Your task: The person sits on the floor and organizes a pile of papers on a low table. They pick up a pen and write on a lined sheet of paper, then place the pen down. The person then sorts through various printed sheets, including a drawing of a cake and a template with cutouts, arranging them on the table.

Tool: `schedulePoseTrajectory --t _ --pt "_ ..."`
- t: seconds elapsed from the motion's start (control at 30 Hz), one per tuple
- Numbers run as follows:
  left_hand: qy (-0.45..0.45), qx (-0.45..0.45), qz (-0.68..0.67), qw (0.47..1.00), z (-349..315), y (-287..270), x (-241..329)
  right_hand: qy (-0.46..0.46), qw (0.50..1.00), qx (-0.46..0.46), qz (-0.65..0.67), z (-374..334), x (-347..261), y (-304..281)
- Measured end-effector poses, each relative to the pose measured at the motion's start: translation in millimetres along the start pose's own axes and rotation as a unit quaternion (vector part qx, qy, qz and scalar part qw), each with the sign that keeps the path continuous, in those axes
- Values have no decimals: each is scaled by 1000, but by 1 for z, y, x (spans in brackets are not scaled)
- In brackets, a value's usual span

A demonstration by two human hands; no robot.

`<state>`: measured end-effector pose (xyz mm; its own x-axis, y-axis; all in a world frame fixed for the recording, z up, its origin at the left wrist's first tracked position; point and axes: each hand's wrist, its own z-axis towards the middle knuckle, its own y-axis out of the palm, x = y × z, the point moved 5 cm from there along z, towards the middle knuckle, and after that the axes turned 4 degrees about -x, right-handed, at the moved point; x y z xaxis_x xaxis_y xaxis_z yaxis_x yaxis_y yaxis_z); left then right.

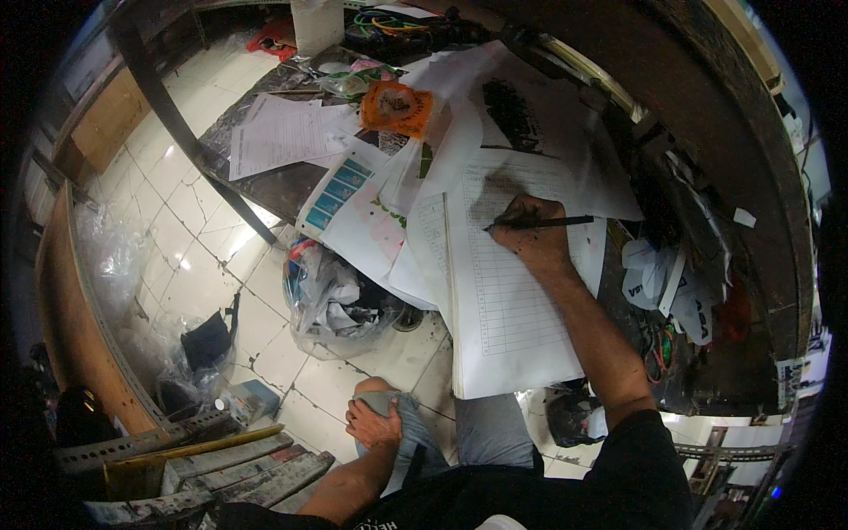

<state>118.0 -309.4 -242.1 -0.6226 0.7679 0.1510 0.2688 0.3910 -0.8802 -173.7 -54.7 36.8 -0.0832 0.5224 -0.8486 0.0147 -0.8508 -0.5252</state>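
A person's right hand (536, 233) holds a black pen (579, 220) to a ruled page (521, 305) on a cluttered desk (276, 193).

The right hand is closed around the pen, its fingers bent in a writing grip, the tip at the far left part of the page; the page lies at the near side of the desk, loose papers (276, 134) and an orange packet (415, 113) beyond it to the left; the left hand (374, 424) rests loosely open on the left knee, with nothing visible in its hold; a clear plastic bag (329, 300) sits left of the page, below the desk.
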Motion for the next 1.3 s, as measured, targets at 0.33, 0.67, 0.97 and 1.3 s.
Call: schedulePoseTrajectory --t 0.33,0.67,0.97,1.3 --pt "-17 -54 3 998 3 1 0 -7 1000 -6 -7 0 -3 -2" --pt "-14 -40 8 999 3 4 -1 19 1000 6 13 -2 -7 -1" --pt "-4 -4 13 1000 3 9 -4 -9 1000 1 14 0 -4 -2" --pt "-19 -46 -5 999 2 -1 0 49 998 -12 32 0 -1 -4"
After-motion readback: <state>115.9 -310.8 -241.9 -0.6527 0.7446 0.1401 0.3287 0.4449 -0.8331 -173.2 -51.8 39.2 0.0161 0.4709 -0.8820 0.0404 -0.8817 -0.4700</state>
